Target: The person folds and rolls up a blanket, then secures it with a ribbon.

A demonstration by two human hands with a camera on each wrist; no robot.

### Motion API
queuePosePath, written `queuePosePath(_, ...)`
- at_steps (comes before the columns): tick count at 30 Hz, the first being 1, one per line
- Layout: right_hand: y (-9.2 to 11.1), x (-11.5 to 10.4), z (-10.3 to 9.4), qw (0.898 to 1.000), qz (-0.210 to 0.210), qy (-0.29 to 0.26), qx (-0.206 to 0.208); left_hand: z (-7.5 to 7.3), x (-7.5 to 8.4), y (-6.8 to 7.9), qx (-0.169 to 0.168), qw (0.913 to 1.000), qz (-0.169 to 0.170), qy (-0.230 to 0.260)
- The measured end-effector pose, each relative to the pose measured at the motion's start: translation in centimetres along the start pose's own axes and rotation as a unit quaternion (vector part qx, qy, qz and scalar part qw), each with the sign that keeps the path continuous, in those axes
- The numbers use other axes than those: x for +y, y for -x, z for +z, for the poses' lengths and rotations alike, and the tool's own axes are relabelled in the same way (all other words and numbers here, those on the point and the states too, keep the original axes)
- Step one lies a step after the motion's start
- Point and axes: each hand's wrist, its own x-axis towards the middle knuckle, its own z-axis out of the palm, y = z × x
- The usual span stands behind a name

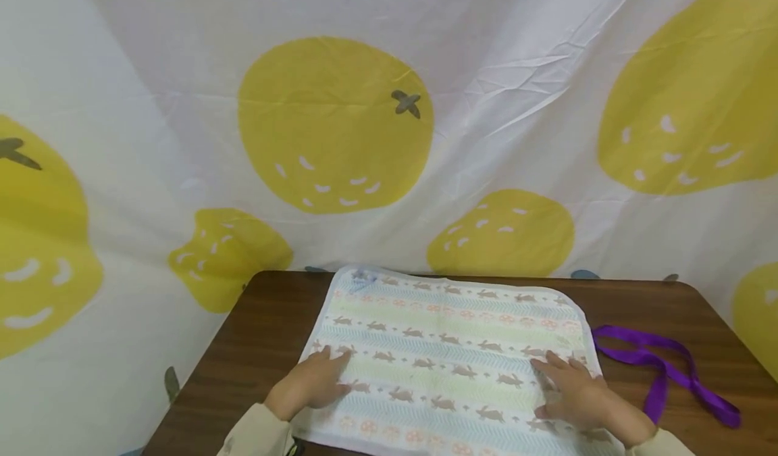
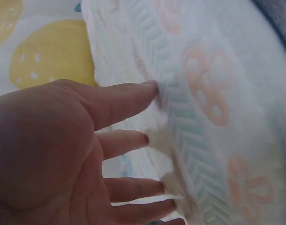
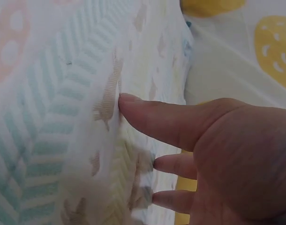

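Observation:
A pale towel-like cloth [image 1: 437,348] with rows of brown rabbits, blue zigzags and pink flower-like shapes lies spread out on a dark wooden table [image 1: 219,368]. My left hand [image 1: 313,382] rests on its left side, fingers spread. On the right side my right hand [image 1: 577,395] touches it, with fingers likewise spread. In the left wrist view the thumb and fingertips of the left hand [image 2: 86,154] meet the cloth [image 2: 194,117]. The right wrist view shows the thumb of the right hand [image 3: 218,150] against the cloth [image 3: 77,117].
A purple ribbon-like strap [image 1: 662,361] lies loosely looped on the table right of the cloth. Behind the table hangs a white curtain [image 1: 516,138] printed with large yellow fruit. The table's far edge runs just in front of it.

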Motion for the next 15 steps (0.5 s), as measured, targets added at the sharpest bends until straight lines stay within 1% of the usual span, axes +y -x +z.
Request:
queuePosePath(7, 0.1, 0.4, 0.4, 0.999, -0.015, -0.041, 0.014, -0.3, -0.3, -0.4, -0.013, 0.9999, -0.007, -0.005)
queuePosePath(11, 0.4, 1.0, 0.6, 0.996, -0.028, -0.081, 0.014, -0.4, -0.3, -0.4, -0.004, 0.9999, 0.006, -0.012)
queuePosePath(15, 0.8, 1.5, 0.8, 0.992, -0.032, -0.120, 0.012, -0.3, -0.4, -0.5, 0.006, 0.9997, 0.022, -0.012)
